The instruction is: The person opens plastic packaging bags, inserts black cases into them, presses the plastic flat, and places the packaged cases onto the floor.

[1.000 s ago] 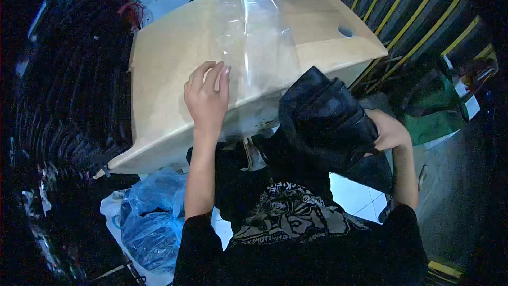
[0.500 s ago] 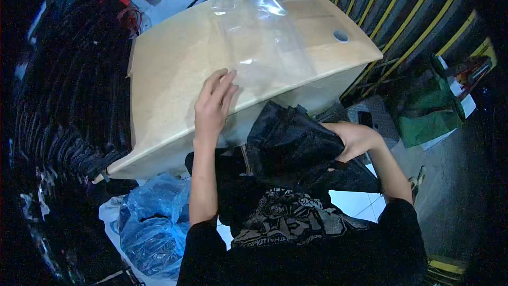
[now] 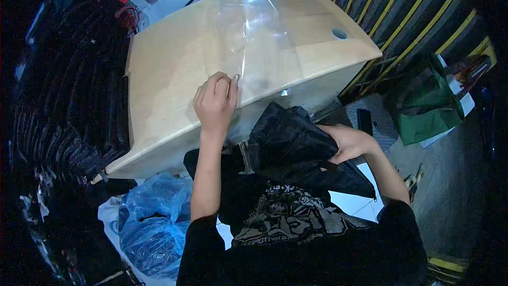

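A long clear plastic bag (image 3: 264, 37) lies flat across the wooden tabletop (image 3: 169, 74), with bright glare on its far part. At its near left corner my left hand (image 3: 216, 100) is closed, thumb and fingertips pinching the edge of the plastic. My right hand (image 3: 349, 143) grips a folded black cloth item (image 3: 291, 137) over my lap, just below the table's front edge. A small zip pull seems to hang at that item's lower right corner. Some fingers of my right hand are hidden behind or in the cloth.
A tall stack of dark folded cloth (image 3: 74, 90) stands left of the table. Blue plastic bags (image 3: 153, 222) sit on the floor below. To the right are a phone (image 3: 364, 121) on a grey surface, a green bag (image 3: 428, 111) and a yellow-striped shutter (image 3: 402, 10).
My left hand's spread fingers have closed on the plastic bag's edge. The bag has shifted and straightened a little. My right hand keeps its grip, moving slightly left with the black cloth.
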`<state>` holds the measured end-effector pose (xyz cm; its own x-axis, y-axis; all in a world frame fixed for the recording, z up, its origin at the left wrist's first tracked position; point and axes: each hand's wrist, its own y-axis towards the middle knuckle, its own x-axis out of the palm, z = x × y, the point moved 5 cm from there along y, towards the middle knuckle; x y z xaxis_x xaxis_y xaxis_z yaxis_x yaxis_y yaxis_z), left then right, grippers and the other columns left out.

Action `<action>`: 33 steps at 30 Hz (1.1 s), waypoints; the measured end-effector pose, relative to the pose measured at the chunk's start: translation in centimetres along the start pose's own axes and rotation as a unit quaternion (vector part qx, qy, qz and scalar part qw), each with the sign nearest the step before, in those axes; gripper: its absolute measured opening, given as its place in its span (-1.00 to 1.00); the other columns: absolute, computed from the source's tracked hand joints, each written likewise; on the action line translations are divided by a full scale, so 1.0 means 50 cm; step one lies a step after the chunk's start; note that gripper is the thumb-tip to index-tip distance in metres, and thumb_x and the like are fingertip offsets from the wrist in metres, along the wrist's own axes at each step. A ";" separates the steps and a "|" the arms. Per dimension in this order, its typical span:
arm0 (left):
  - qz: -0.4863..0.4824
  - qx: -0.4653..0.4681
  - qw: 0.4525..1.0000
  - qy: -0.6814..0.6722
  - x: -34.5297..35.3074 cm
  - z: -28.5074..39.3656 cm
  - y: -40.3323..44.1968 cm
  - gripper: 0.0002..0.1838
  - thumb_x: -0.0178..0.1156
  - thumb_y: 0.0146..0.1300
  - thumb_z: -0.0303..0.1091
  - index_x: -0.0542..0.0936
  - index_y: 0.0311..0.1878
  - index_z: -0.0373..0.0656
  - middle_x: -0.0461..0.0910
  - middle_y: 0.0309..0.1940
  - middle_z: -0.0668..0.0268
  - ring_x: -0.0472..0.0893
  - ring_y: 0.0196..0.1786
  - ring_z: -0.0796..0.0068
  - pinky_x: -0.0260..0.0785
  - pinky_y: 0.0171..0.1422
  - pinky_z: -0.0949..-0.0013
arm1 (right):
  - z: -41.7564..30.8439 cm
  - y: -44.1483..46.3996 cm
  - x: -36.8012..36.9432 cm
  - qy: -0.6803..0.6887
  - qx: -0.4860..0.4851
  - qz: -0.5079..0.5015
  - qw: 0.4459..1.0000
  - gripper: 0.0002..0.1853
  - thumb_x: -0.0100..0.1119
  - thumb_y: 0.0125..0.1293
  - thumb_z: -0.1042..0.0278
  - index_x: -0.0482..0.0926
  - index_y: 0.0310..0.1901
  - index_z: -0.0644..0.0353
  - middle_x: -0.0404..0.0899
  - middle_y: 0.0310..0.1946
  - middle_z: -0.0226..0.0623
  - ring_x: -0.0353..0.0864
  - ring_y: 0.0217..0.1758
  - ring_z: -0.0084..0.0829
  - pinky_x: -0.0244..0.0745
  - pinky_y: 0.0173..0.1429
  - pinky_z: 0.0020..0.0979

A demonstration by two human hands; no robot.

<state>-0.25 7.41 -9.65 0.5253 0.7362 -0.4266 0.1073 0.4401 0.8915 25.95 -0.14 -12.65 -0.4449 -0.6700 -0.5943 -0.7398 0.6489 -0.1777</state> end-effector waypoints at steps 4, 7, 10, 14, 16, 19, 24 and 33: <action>0.039 -0.025 0.998 -0.043 -0.006 0.010 0.019 -0.84 0.29 0.14 -0.51 0.51 -0.50 -0.22 0.59 -0.45 0.25 0.55 -0.51 0.30 0.36 -0.44 0.34 | -0.032 0.003 -0.012 -0.018 0.039 -0.007 0.999 0.06 0.45 -0.26 0.21 0.14 0.34 0.39 0.56 -0.02 0.14 0.60 0.03 -0.02 0.46 0.07 -0.23; 0.059 -0.020 0.996 -0.056 -0.008 0.017 0.032 -0.83 0.24 0.18 -0.55 0.51 -0.52 -0.26 0.58 -0.49 0.20 0.54 -0.55 0.31 0.34 -0.48 0.37 | -0.067 0.021 -0.022 -0.045 0.025 0.011 0.999 0.12 0.49 -0.30 0.32 0.09 0.40 0.31 0.57 -0.05 0.13 0.61 0.00 -0.03 0.47 0.07 -0.25; 0.066 -0.022 0.994 -0.084 -0.011 0.012 0.036 -0.83 0.25 0.17 -0.56 0.51 -0.53 -0.28 0.59 -0.48 0.18 0.55 -0.54 0.33 0.36 -0.47 0.38 | -0.085 0.048 -0.028 -0.074 0.021 0.008 0.997 0.14 0.49 -0.30 0.32 0.07 0.41 0.27 0.57 -0.04 0.14 0.61 0.00 -0.02 0.47 0.07 -0.24; 0.053 0.003 0.993 -0.102 -0.021 0.009 0.044 -0.84 0.31 0.13 -0.54 0.53 -0.51 -0.27 0.60 -0.47 0.21 0.57 -0.53 0.33 0.37 -0.46 0.38 | -0.093 0.069 -0.055 -0.137 0.057 0.023 0.989 0.05 0.43 -0.22 0.24 0.11 0.38 0.28 0.59 -0.08 0.12 0.62 -0.03 -0.01 0.47 0.07 -0.22; 0.052 0.032 0.994 -0.087 -0.025 0.004 0.043 -0.84 0.34 0.10 -0.52 0.54 -0.51 -0.25 0.60 -0.46 0.24 0.57 -0.53 0.34 0.37 -0.47 0.39 | -0.091 0.069 -0.082 -0.094 0.042 0.052 0.993 0.02 0.41 -0.18 0.23 0.13 0.37 0.30 0.57 -0.03 0.12 0.60 0.03 -0.06 0.45 0.13 -0.22; 0.037 0.039 0.995 -0.078 -0.028 -0.002 0.038 -0.84 0.37 0.06 -0.50 0.55 -0.50 -0.19 0.61 -0.43 0.28 0.59 -0.48 0.36 0.38 -0.43 0.38 | -0.071 0.061 -0.106 -0.047 0.029 0.122 0.991 -0.02 0.40 -0.15 0.24 0.16 0.36 0.31 0.53 0.05 0.11 0.55 0.14 -0.12 0.39 0.23 -0.24; 0.061 0.040 0.992 -0.101 -0.012 -0.008 0.031 -0.84 0.35 0.06 -0.51 0.60 -0.27 -0.16 0.62 -0.41 0.30 0.61 -0.44 0.38 0.41 -0.39 0.40 | -0.094 0.051 -0.127 -0.083 0.098 0.205 0.970 -0.05 0.41 -0.14 0.24 0.20 0.34 0.33 0.51 0.10 0.11 0.52 0.18 -0.16 0.33 0.30 -0.27; 0.047 0.011 0.999 -0.004 0.000 0.004 0.057 -0.93 0.29 0.12 -0.46 0.57 -0.39 -0.08 0.58 -0.51 0.38 0.55 -0.55 0.37 0.36 -0.43 0.34 | -0.109 0.018 -0.107 -0.156 0.051 0.078 0.983 0.30 0.44 -0.35 0.28 -0.19 0.47 0.24 0.18 0.34 0.15 0.40 0.28 -0.04 0.28 0.33 -0.26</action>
<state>0.24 8.56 -7.09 0.5411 0.7695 -0.3392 0.0757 0.3571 0.9310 24.93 2.05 -5.34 -0.3606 -0.4273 -0.8291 -0.6143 0.7777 -0.1337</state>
